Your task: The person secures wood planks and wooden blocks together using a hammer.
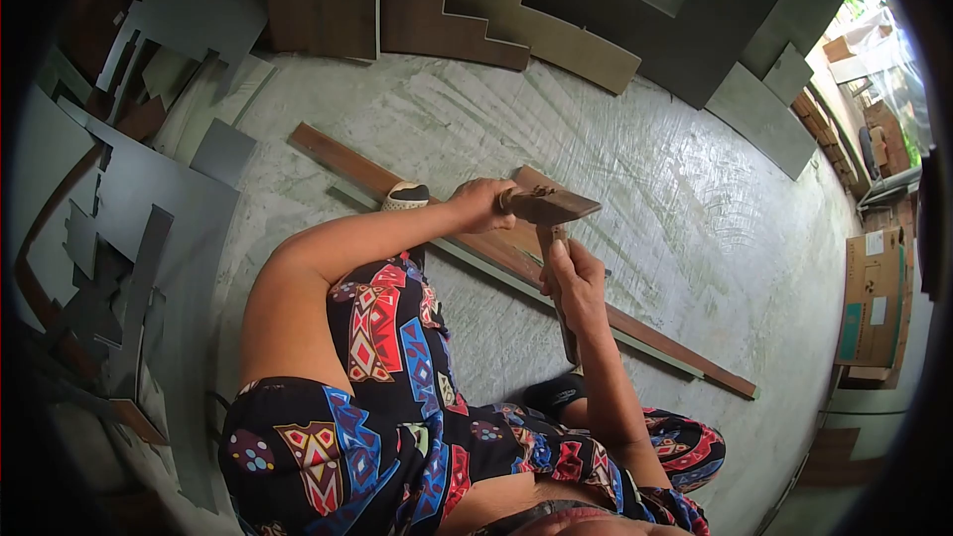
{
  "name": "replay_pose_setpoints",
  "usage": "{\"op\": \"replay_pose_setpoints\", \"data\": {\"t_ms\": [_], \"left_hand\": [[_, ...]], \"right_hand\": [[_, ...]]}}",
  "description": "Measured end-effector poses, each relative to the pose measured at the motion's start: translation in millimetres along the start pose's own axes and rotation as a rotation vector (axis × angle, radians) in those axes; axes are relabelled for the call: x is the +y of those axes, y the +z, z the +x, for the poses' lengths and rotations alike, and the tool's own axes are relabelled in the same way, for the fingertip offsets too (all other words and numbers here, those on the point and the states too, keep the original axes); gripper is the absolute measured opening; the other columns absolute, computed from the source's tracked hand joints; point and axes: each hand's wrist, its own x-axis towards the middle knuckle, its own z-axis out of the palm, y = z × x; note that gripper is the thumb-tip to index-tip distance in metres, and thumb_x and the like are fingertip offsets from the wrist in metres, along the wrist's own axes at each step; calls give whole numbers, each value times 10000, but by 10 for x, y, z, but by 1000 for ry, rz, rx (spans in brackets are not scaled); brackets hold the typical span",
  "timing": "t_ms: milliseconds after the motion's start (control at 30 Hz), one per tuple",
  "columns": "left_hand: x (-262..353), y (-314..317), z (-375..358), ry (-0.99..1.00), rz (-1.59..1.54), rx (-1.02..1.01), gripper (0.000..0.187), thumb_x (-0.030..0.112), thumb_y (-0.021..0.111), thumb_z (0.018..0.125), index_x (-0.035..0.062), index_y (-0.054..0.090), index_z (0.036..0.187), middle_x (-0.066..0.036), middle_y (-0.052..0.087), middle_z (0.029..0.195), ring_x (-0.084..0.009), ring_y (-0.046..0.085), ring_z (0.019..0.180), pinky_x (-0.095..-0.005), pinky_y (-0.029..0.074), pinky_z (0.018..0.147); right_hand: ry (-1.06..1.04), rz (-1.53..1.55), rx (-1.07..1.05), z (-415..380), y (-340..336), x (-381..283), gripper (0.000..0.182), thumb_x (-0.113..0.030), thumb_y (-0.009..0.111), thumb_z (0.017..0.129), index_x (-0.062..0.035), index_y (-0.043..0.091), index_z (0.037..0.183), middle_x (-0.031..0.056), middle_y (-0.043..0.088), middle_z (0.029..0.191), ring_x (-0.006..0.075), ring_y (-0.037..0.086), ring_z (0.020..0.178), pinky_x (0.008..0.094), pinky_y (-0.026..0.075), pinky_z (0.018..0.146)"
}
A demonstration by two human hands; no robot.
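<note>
My right hand (pixel 579 283) is wrapped round the wooden handle of a hatchet-like tool (pixel 556 206), thumb along the handle. The tool's dark, broad head lies sideways above that hand. My left hand (pixel 480 205) is closed at the left end of the head, apparently gripping it; its fingertips are partly hidden. Behind and below the head is a brown wood piece (pixel 528 179), its outline partly covered. Under both hands a long brown wooden strip (pixel 342 156) crosses the floor diagonally, with a pale greenish strip (pixel 655 354) beside it.
Large brown and grey panels (pixel 323 0) lean along the far side. Many grey offcuts (pixel 204 15) are piled at the left. A cardboard box (pixel 874 283) stands at the right. My feet, one in a patterned shoe (pixel 406 197), rest near the strips on the concrete floor (pixel 715 208).
</note>
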Motion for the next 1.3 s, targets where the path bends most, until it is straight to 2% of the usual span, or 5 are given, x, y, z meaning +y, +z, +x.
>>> {"op": "replay_pose_setpoints", "data": {"t_ms": [533,733,933,1067,1300], "left_hand": [[34,13,29,-17,31,6,413,204,743,646,123,579,1016,-94,647,843,-282,616,822,-367,472,731],[57,-66,7,-63,12,-64,494,182,755,639,149,568,1094,-97,652,899,-280,619,870,-364,476,770],[84,-29,40,-82,37,-16,403,210,731,651,119,585,1016,-109,650,893,-297,615,874,-380,471,770],[83,-75,-2,-108,20,23,338,234,717,656,98,596,940,-88,643,837,-244,620,812,-353,476,740],[-230,-57,76,-161,-217,187,298,250,724,663,57,598,851,-35,624,770,-141,581,732,-303,476,726]], "right_hand": [[18,-56,-14,68,-53,140,346,-342,505,924,-29,514,779,25,511,609,88,479,498,235,399,469],[-22,46,-11,-10,-30,83,343,-334,509,922,-28,513,767,29,504,601,90,471,491,236,397,469],[3,23,8,97,-45,180,349,-347,501,923,-28,518,783,35,510,607,94,474,491,239,399,465],[59,182,44,99,-74,251,366,-370,501,920,-27,522,794,33,504,601,99,472,486,243,401,457],[260,-132,168,261,-301,901,442,-429,536,886,-25,528,706,40,489,561,123,473,457,267,391,412]]}}
